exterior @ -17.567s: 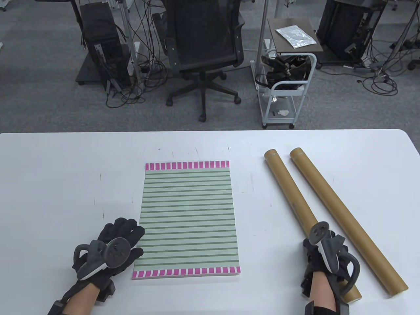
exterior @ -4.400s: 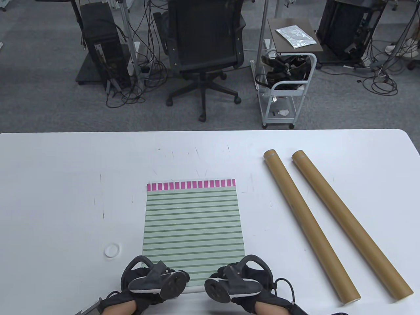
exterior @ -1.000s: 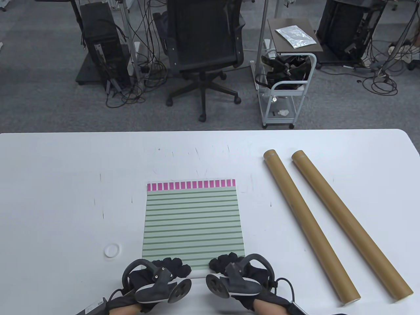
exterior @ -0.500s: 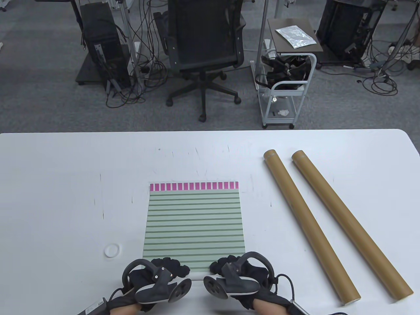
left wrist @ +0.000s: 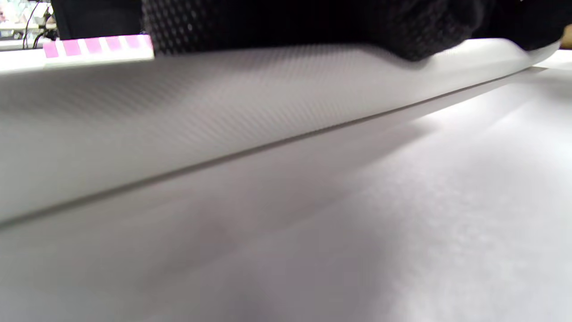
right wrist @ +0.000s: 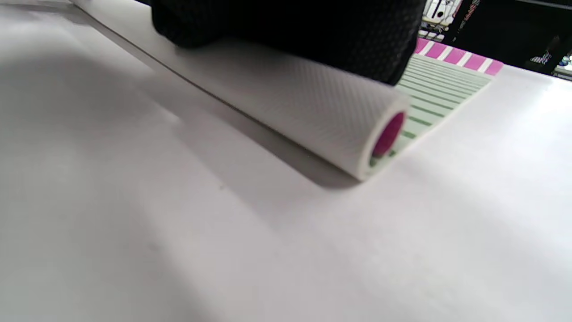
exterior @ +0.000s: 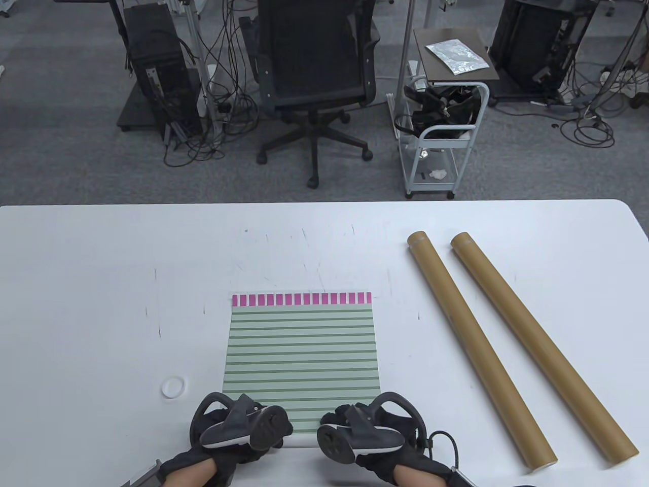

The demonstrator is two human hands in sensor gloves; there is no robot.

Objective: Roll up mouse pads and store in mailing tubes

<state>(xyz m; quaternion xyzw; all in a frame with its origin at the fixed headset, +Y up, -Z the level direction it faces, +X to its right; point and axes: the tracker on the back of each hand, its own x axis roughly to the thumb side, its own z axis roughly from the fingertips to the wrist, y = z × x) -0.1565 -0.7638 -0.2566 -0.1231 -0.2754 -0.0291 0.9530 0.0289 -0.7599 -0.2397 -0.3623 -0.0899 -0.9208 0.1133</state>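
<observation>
Filling the lower half of the table view, the white table [exterior: 91, 284] carries everything in play. Lower centre lies the green-striped mouse pad [exterior: 302, 350], its long axis running up the frame, its pink-checked far edge toward the top and its stripes crosswise. Its near end is curled into a roll [right wrist: 313, 112] that lies left to right along the bottom of the frame; the right wrist view shows the roll's white textured backing outward and its pink-lined open end facing that view's right.

To the right, two brown mailing tubes [exterior: 479, 350] lie side by side, close but apart, both slanting from upper left to lower right, with their closed ends at the upper left.

Both hands sit on the roll. The left hand [exterior: 238, 431] presses down on the roll's left part, the right hand [exterior: 362, 431] on its right end, fingers curved over the top of it.

A small white cap [exterior: 173, 387] rests alone left of the pad.
</observation>
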